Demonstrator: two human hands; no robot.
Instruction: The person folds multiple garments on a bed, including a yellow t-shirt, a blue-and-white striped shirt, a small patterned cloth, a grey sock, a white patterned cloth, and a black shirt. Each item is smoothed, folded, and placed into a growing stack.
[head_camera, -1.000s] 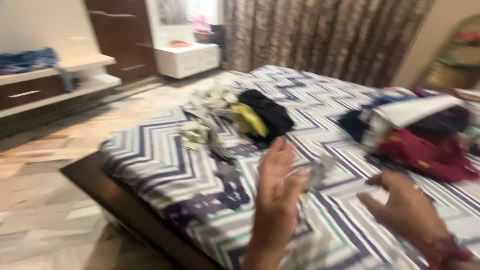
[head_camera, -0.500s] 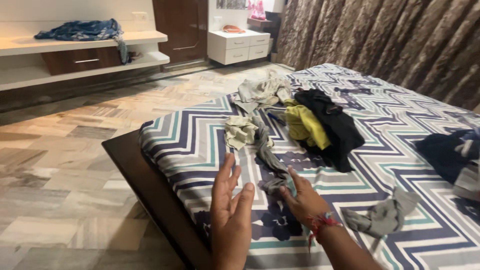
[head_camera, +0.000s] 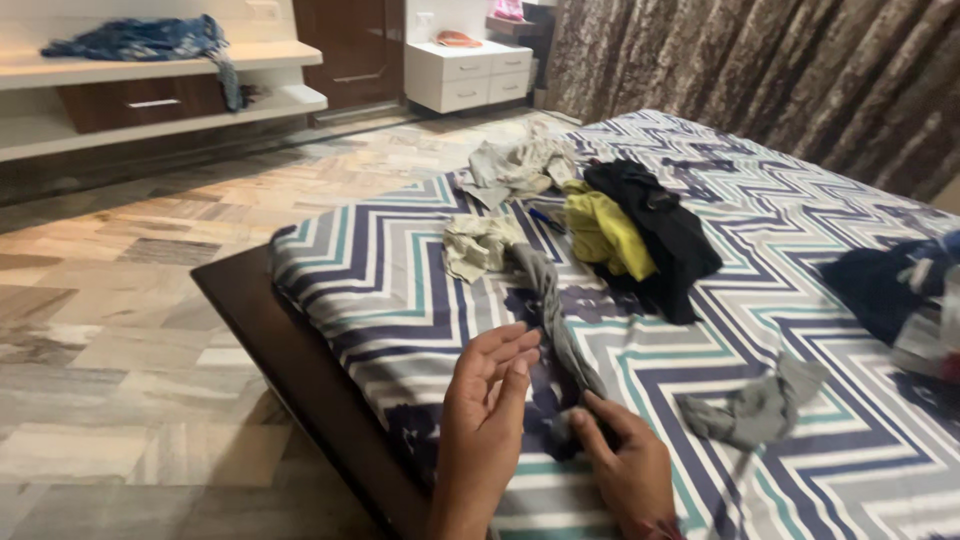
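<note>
- Head view: right hand (head_camera: 628, 468) is pinching the near end of a grey sock (head_camera: 548, 310) on the bed (head_camera: 400, 300); the sock's long axis is running far-left from that hand.
- Left hand (head_camera: 484, 408) is hovering open, fingers apart, just left of the sock.
- A second grey sock (head_camera: 757, 410) is lying right, apart.
- No packages or labels are showing.

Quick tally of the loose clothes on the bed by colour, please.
Grey: 2, the long grey sock pinched by the right hand, and a crumpled grey sock
Pale beige: 2
Yellow: 1
Black: 1
Dark blue: 1
Total: 7
</note>
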